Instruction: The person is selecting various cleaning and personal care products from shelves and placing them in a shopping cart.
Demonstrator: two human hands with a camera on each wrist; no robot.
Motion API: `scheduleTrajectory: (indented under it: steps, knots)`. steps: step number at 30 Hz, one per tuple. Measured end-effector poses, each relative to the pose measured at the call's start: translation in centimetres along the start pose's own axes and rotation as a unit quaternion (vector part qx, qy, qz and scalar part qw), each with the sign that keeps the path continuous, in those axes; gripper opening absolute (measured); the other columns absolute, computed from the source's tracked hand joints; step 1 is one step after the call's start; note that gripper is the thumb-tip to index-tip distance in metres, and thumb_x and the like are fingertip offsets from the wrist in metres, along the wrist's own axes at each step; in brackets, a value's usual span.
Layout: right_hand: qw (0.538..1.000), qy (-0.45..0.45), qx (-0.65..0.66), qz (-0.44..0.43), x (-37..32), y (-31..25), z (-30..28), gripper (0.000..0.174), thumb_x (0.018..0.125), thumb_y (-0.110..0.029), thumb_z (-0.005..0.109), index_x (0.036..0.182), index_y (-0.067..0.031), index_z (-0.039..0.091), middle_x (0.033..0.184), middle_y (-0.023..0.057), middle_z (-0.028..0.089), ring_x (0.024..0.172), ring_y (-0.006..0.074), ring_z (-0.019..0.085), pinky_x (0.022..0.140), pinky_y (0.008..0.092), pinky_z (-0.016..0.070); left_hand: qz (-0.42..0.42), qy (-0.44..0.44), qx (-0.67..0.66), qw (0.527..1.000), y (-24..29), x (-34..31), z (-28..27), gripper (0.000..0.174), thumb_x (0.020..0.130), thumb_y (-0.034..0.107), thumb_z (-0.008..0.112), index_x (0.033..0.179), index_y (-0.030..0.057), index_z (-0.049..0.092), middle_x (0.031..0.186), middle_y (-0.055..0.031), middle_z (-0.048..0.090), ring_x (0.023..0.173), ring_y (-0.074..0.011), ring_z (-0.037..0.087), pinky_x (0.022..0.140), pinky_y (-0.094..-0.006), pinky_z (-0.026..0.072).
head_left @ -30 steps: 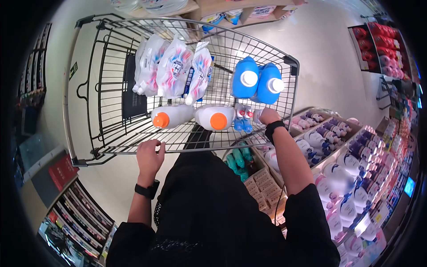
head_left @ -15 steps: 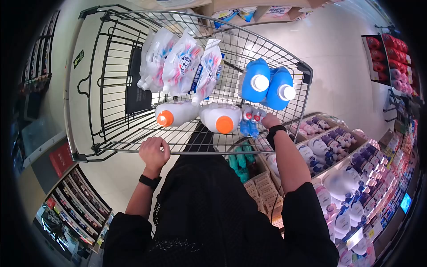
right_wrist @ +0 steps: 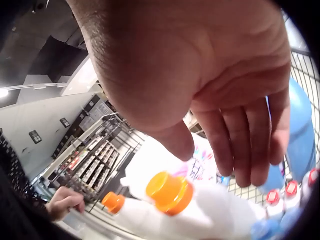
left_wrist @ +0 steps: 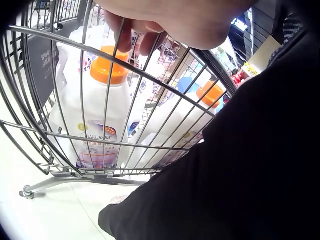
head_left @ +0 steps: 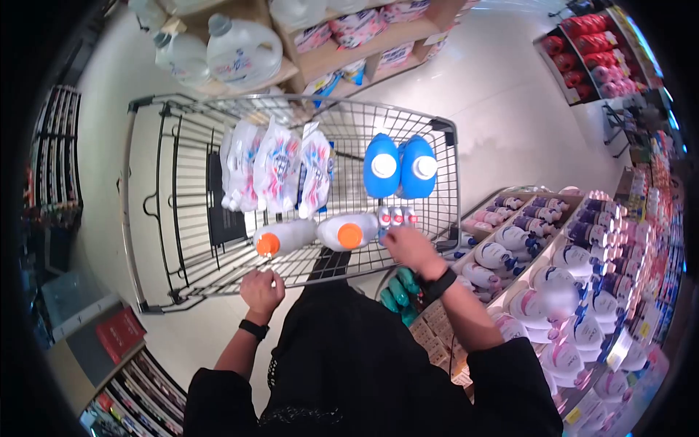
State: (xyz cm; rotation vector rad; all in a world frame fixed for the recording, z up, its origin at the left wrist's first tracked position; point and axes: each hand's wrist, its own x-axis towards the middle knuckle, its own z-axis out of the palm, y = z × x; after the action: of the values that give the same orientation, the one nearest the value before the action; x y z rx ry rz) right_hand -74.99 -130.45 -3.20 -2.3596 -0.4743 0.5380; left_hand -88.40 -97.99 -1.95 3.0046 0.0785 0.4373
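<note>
We seem to be arranging small red-capped bottles (head_left: 397,216) inside the cart (head_left: 446,125); our right hand (head_left: 412,250), fingers loosely extended and empty, should check they stand steady while our left hand (head_left: 262,293) curls over the rim.

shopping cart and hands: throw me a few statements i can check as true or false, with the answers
1. Two blue bottles with white caps are in the cart. True.
2. The right hand is gripping a blue bottle. False: the right hand's fingers are extended and it holds nothing.
3. The left hand is at the cart's near edge. True.
4. The large white bottles in the cart have green caps. False: they have orange caps.
5. Small bottles with red caps are in the cart. True.
</note>
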Motion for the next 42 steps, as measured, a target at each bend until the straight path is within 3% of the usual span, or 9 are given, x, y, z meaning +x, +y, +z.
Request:
scheduleTrajectory:
  steps: [8,9,23,27,29,31,33,37,42]
  knots:
    - [0.994,0.103,-0.042,0.002,-3.9,-0.8,5.9,0.036,0.093,-0.035,0.049,0.082,-0.0069,0.07,0.083,0.0108,0.068,0.086,0.0274,0.062,0.085,0.0417,0.0394,0.034,-0.002,-0.021,0.999,-0.2,0.0,0.1,0.021,0.072,0.019,0.063,0.053,0.0131,0.055,0.049,-0.0073,0.052,0.048,-0.0268,0.053,0.046,-0.0407,0.0419]
    - [0.991,0.129,-0.042,0.01,-3.7,-1.1,5.8,0.035,0.09,-0.032,0.05,0.073,-0.0075,0.07,0.077,0.0111,0.067,0.086,0.0281,0.062,0.086,0.0426,0.0401,0.04,-0.004,-0.008,0.999,-0.3,-0.2,0.1,0.021,0.073,0.019,0.062,0.054,0.0132,0.056,0.049,-0.0075,0.052,0.048,-0.027,0.053,0.046,-0.0406,0.0421]
    - [0.96,0.214,-0.145,0.108,-2.6,-1.5,7.0,0.032,0.081,-0.032,0.051,0.071,-0.0081,0.071,0.085,0.0092,0.067,0.093,0.0277,0.058,0.096,0.0419,0.0373,0.04,-0.083,-0.086,0.992,-0.9,0.0,-3.0,0.032,0.086,0.027,0.059,0.06,0.0093,0.061,0.064,-0.009,0.062,0.063,-0.0296,0.06,0.054,-0.0446,0.0453]
    - [0.948,0.245,-0.176,0.098,-3.4,-1.6,5.8,0.031,0.08,-0.031,0.051,0.074,-0.0089,0.072,0.087,0.0076,0.067,0.097,0.0265,0.057,0.096,0.0421,0.0368,0.049,-0.166,-0.196,0.965,-2.3,-0.3,-8.0,0.026,0.08,0.031,0.069,0.09,0.0076,0.066,0.093,-0.0114,0.065,0.091,-0.0296,0.061,0.076,-0.0414,0.0496]
    - [0.949,0.253,-0.16,0.096,-3.3,-1.8,5.8,0.03,0.08,-0.03,0.051,0.074,-0.0091,0.072,0.087,0.0075,0.067,0.097,0.0261,0.057,0.096,0.042,0.0367,0.003,-0.234,-0.246,0.941,-5.9,-0.5,-9.7,0.059,0.073,0.035,0.076,0.121,0.0074,0.058,0.11,-0.013,0.063,0.106,-0.0304,0.059,0.092,-0.0397,0.0476]
    - [0.954,0.239,-0.151,0.099,-3.5,-1.8,5.3,0.029,0.08,-0.029,0.05,0.074,-0.0095,0.072,0.087,0.0071,0.066,0.099,0.0251,0.057,0.096,0.0416,0.0365,0.03,-0.335,-0.162,0.928,-10.0,-1.0,-11.1,0.059,0.07,0.034,0.077,0.119,0.0055,0.059,0.111,-0.0139,0.063,0.106,-0.0322,0.059,0.091,-0.0413,0.0481]
    - [0.945,0.258,-0.158,0.124,-3.6,-1.7,5.2,0.028,0.08,-0.028,0.051,0.075,-0.0097,0.072,0.086,0.0068,0.066,0.1,0.0252,0.057,0.099,0.0424,0.0355,0.105,-0.31,-0.042,0.944,-11.8,-1.5,-12.0,0.047,0.072,0.033,0.074,0.107,0.0045,0.062,0.1,-0.0146,0.064,0.096,-0.0332,0.06,0.084,-0.044,0.0498]
    - [0.927,0.283,-0.153,0.193,-4.9,-2.1,2.9,0.026,0.082,-0.026,0.054,0.078,-0.0087,0.072,0.096,0.0095,0.064,0.11,0.0272,0.052,0.111,0.0488,0.0264,0.064,-0.36,-0.011,0.931,-5.9,0.0,-14.0,0.019,0.083,0.023,0.061,0.092,0.0058,0.061,0.09,-0.0162,0.063,0.092,-0.034,0.061,0.073,-0.0484,0.05]
    - [0.91,0.308,-0.167,0.221,-4.6,-2.9,2.2,0.025,0.082,-0.026,0.055,0.082,-0.0072,0.072,0.097,0.0099,0.062,0.113,0.0284,0.05,0.114,0.0492,0.0233,0.057,-0.363,-0.016,0.93,-6.1,0.6,-10.3,0.016,0.083,0.021,0.063,0.086,0.0054,0.064,0.091,-0.0163,0.063,0.091,-0.0393,0.059,0.074,-0.0496,0.0496]
